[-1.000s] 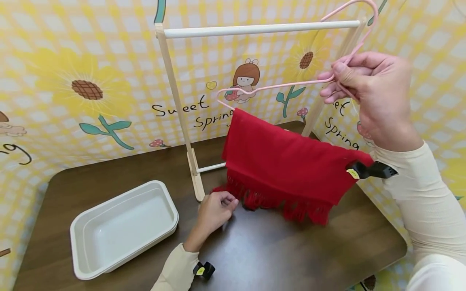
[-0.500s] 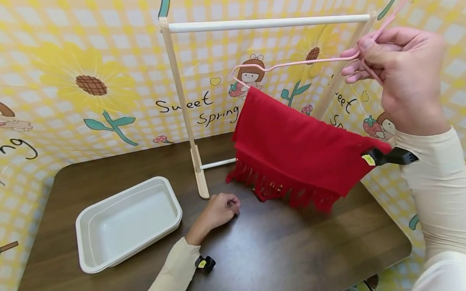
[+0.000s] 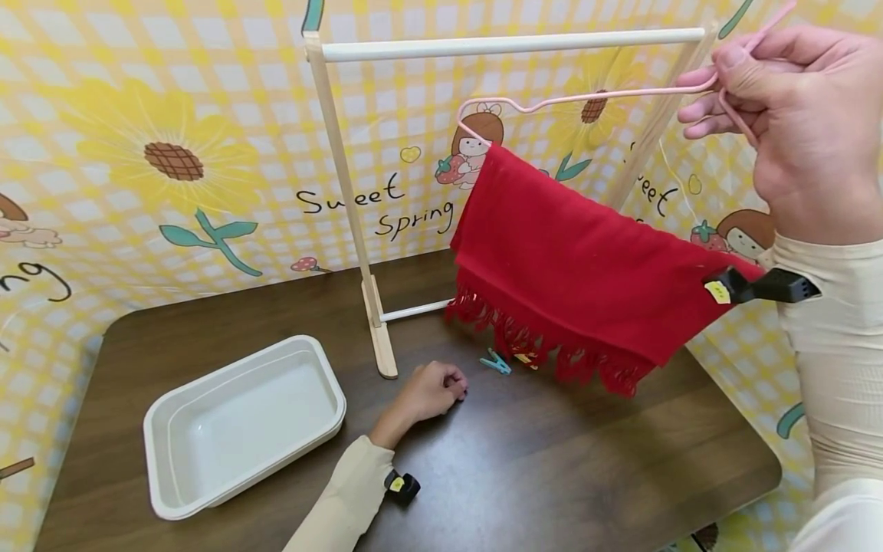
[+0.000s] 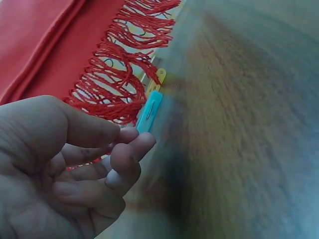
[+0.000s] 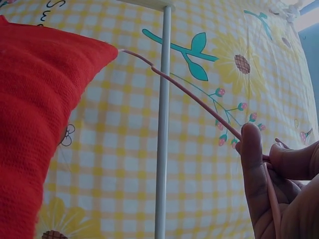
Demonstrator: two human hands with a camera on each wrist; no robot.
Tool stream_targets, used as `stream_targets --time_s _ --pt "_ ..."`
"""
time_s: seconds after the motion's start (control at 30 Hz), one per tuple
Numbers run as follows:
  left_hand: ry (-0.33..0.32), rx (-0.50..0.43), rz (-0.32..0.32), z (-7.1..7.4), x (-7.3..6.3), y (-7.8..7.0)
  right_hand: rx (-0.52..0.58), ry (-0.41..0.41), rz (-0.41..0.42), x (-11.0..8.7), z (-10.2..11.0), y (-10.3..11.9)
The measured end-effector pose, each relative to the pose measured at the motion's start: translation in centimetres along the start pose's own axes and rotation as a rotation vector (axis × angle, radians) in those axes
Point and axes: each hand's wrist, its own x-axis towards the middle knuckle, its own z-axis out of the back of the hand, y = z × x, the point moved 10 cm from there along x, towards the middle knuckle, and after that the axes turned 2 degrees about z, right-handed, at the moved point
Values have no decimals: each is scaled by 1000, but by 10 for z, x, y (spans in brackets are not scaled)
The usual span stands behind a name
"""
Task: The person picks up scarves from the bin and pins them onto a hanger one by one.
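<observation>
My right hand (image 3: 800,107) pinches a pink clothes hanger (image 3: 621,93) at the base of its hook, up at the right. Over the hanger's lower bar hangs a red fringed scarf (image 3: 572,261), tilted down to the right. In the right wrist view, thumb and fingers grip the pink wire (image 5: 199,102). My left hand (image 3: 431,391), fingers loosely curled and holding nothing, is low by the table. A blue clothespin (image 3: 495,362) lies beyond its fingertips; the left wrist view shows the same clothespin (image 4: 149,110) partly behind them. Next to it is a yellow clothespin (image 3: 526,359), partly covered by fringe.
Behind the scarf stands a wooden rack with a white top rail (image 3: 510,44) and a foot (image 3: 381,337) on the brown table (image 3: 538,475). A white tub (image 3: 244,429) sits at the left. Patterned yellow cloth (image 3: 228,123) covers the walls.
My right hand has risen and moved right, lifting the hanger and scarf. The fringe has swung clear of the blue clothespin, which now shows. My left hand has shifted slightly right.
</observation>
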Motion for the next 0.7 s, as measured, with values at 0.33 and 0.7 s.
stream_targets --time_s 0.33,0.7 --pt "-84 201 -121 5 24 -22 41 -31 -4 -3 11 -9" --pt "-14 376 -82 -14 50 -25 -16 -28 -39 -7 20 -18"
